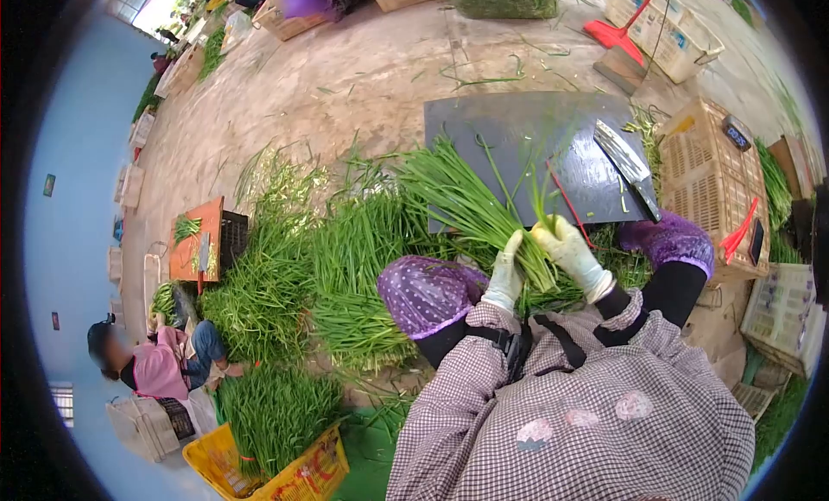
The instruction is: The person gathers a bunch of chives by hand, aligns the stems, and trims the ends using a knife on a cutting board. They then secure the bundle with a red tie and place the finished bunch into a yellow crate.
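My left hand (505, 275), in a pale glove, is closed round the lower part of a bunch of garlic chives (458, 190). The leaves fan out to the upper left, over the edge of a dark board (527, 112). Close beside it my right hand (572, 255), gloved too, pinches a few thin chive leaves (539, 199) that stick up above its fingers. A wide-bladed knife (623, 155) with a black handle lies on the board's right side. Near my right hand a thin red strip (570, 201) slants across the board.
Heaps of chives (363, 250) cover the floor on my left. A yellow crate (298, 475) holds more. At right stands a beige crate (704, 168) with a small digital clock (737, 133). A person (160, 363) sits at left by an orange board (192, 250). A red dustpan (615, 39) lies ahead.
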Tool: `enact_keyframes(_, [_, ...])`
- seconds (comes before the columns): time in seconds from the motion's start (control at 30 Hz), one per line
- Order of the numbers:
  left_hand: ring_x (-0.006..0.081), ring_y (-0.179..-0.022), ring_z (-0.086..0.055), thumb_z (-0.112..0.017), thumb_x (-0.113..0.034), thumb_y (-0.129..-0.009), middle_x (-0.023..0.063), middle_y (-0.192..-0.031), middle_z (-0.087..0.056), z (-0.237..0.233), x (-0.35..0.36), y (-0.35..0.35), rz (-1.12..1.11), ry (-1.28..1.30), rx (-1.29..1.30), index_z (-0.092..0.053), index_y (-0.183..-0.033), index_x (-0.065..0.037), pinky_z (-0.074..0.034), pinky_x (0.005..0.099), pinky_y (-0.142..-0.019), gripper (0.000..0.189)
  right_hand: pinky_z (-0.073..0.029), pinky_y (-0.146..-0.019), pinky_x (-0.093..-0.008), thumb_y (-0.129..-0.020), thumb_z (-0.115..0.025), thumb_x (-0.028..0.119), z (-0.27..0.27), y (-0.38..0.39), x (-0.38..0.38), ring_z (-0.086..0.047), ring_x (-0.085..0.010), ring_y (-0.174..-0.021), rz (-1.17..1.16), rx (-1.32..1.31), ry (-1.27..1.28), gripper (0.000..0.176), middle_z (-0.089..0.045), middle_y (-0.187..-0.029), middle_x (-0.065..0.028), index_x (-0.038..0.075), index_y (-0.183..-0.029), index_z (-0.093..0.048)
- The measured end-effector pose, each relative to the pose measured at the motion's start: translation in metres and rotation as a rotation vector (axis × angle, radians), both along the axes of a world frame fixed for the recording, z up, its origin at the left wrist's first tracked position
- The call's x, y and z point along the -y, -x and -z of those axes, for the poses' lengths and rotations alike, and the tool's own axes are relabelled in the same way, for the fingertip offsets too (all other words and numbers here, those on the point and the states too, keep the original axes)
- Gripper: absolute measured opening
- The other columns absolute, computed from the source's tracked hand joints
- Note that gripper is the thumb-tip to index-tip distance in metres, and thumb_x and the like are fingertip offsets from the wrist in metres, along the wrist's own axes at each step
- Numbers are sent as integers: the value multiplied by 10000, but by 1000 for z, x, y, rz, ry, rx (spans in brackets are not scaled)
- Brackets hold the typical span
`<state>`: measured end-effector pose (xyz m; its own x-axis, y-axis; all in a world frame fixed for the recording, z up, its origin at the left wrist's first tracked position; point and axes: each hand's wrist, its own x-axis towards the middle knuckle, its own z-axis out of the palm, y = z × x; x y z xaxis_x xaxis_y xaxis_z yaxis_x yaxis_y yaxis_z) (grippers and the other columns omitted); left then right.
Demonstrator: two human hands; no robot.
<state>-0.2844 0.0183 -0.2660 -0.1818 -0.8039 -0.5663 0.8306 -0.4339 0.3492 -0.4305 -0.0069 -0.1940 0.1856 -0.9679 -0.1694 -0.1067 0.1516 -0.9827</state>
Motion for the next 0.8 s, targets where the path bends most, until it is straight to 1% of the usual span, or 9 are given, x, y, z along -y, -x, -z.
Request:
enact_keyframes(0.07, [222,-1088,-674,-637,-282,-1021,86,-1264,-682,-18,-1,0,6,32,-56,-615,-1282,-40,-568,396,-937,357,-521,-854,-307,-1002,-654,150,-2,-4,-2,-603,-124,-929,-87,-55,-53,258,-668,-1025,-48,7,-1214,-618])
enact_keyframes(0.2, [228,-1102,-666,-621,-199,-1022,89,-1242,-680,-6,-2,1,-9,109,-150,-610,-1298,-19,-550,394,-972,330,-524,-833,-306,-987,-670,155,1,-7,6,-622,-140,-899,26,151,-221,275,-694,-1029,-60,-16,-1200,-638])
enact_keyframes(0.27, [218,-1093,-660,-622,-153,-1016,73,-1223,-679,5,-3,6,15,244,130,-600,-1305,-3,-544,387,-972,326,-530,-822,-318,-977,-675,145,4,-7,11,-625,-136,-899,42,98,-184,262,-703,-1001,-59,-17,-1183,-658])
enact_keyframes(0.33, [202,-1083,-652,-619,-147,-1020,51,-1207,-672,9,-4,7,64,210,177,-576,-1347,-17,-537,375,-971,355,-533,-807,-335,-963,-691,189,-9,-13,13,-657,-154,-898,-69,-110,39,274,-720,-973,-93,6,-1167,-672])
enact_keyframes(0.37, [198,-1071,-653,-616,-159,-1025,48,-1210,-667,11,-3,10,51,277,215,-564,-1363,-32,-535,367,-970,365,-538,-816,-388,-928,-719,291,-13,-16,17,-711,-252,-919,-125,-357,154,326,-725,-974,-174,25,-1112,-678])
enact_keyframes(0.5, [169,-1064,-646,-638,-132,-1010,45,-1250,-639,52,-2,17,53,287,201,-525,-1402,-72,-546,334,-930,413,-533,-849,-471,-880,-722,394,-11,-32,25,-676,-429,-978,-365,-717,135,421,-703,-1022,-259,14,-1049,-661])
enact_keyframes(0.67, [167,-1089,-640,-684,-48,-950,50,-1265,-626,22,-2,10,114,234,335,-486,-1437,-54,-545,318,-929,526,-536,-806,-421,-920,-694,284,37,-18,35,-693,-336,-893,-281,-321,29,328,-711,-964,-221,-13,-1053,-655])
enact_keyframes(0.73, [179,-1088,-646,-697,-86,-948,50,-1284,-626,12,-2,2,156,249,286,-506,-1427,-59,-548,324,-931,516,-524,-776,-313,-971,-661,144,38,-13,34,-606,-124,-856,-188,-20,-225,224,-692,-958,-49,-29,-1114,-653])
enact_keyframes(0.8, [197,-1049,-677,-674,-193,-980,52,-1187,-678,1,-3,3,102,222,94,-577,-1343,-56,-581,371,-893,400,-521,-782,-339,-973,-653,165,39,-8,35,-620,-174,-857,-161,-70,-141,232,-687,-945,-92,-33,-1093,-647])
